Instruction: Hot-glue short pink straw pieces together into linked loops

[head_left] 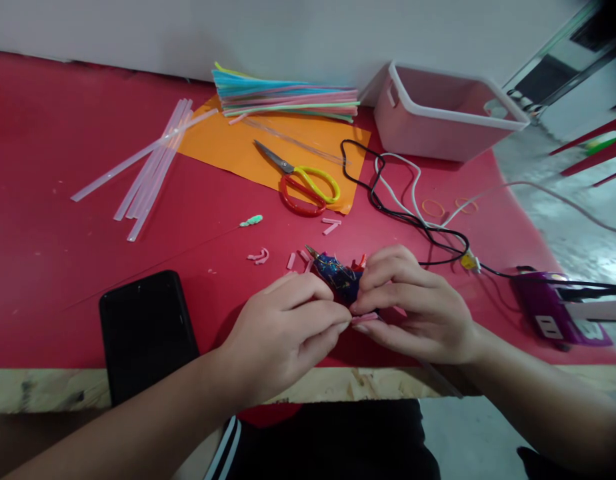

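Note:
My left hand (pixel 293 320) and my right hand (pixel 418 307) meet near the front edge of the table. Between their fingertips is a small pink strip (pixel 365 318), both hands pinching it. Just behind the fingers lies a dark blue glue gun (pixel 335 275), its metal nozzle pointing up and left; my right hand hides its rear part. Short pink pieces (pixel 291 261) are scattered by the nozzle, with a curled pink bit (pixel 261 256) farther left. A thin wire with a green twisted tip (pixel 251 221) lies beyond my left hand.
Scissors (pixel 293 175) rest on an orange sheet (pixel 218 150), before a bundle of coloured pipe cleaners (pixel 288 97). Clear glue sticks (pixel 155 167) lie left, a black phone (pixel 147 333) front left. A pink bin (pixel 428 127), tangled cables (pixel 413 213) and a purple power strip (pixel 548 307) occupy the right.

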`<state>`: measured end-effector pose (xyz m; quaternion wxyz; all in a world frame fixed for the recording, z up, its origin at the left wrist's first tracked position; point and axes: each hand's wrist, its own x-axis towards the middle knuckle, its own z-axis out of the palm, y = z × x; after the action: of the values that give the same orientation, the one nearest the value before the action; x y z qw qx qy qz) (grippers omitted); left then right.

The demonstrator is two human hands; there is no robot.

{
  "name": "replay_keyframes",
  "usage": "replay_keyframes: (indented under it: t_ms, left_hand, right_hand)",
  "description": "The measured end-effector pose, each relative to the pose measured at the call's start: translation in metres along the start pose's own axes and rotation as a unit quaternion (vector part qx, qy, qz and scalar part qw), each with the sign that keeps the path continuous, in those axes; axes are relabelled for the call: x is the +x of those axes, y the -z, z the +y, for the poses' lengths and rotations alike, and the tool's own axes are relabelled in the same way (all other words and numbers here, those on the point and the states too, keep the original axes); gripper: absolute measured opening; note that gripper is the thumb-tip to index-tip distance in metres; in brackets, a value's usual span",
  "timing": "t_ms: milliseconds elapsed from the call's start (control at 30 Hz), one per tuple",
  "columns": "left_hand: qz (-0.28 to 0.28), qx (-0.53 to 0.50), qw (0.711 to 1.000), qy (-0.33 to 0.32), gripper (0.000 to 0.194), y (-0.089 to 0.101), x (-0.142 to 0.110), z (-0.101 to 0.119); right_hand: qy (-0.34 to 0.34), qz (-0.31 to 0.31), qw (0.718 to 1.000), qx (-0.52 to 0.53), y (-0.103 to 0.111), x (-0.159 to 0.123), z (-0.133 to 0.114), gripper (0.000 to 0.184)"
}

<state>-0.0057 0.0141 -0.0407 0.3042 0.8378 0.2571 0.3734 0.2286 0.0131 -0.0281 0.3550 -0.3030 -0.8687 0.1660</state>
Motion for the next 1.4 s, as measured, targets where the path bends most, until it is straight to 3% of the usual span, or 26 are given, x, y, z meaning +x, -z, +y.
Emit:
replay_keyframes:
  t_ms: [167, 900, 1100, 1400]
  left_hand:
    - [-0.008, -0.008, 1.0, 0.0, 0.012, 0.0001, -0.0005, -0.0007]
    - [0.011, -0.057, 0.998, 0.02, 0.011, 0.0025, 0.0058, 0.0032]
    - [0.039, -0.022, 0.997, 0.069, 0.013, 0.0, 0.0024, 0.0057]
    - [0.026, 0.035, 0.998, 0.049, 0.009, -0.0067, -0.0026, 0.0067]
  right_hand:
    - [0.009, -0.006, 1.0, 0.013, 0.0001, 0.0012, -0.0008, 0.004]
    - [-0.009, 0.009, 0.997, 0.078, 0.0088, 0.0022, 0.0021, 0.012]
    - [-0.023, 0.022, 0.998, 0.047, 0.0079, 0.0014, 0.0022, 0.012]
    - [-0.013, 0.022, 1.0, -0.006, 0.0005, 0.0035, -0.003, 0.006]
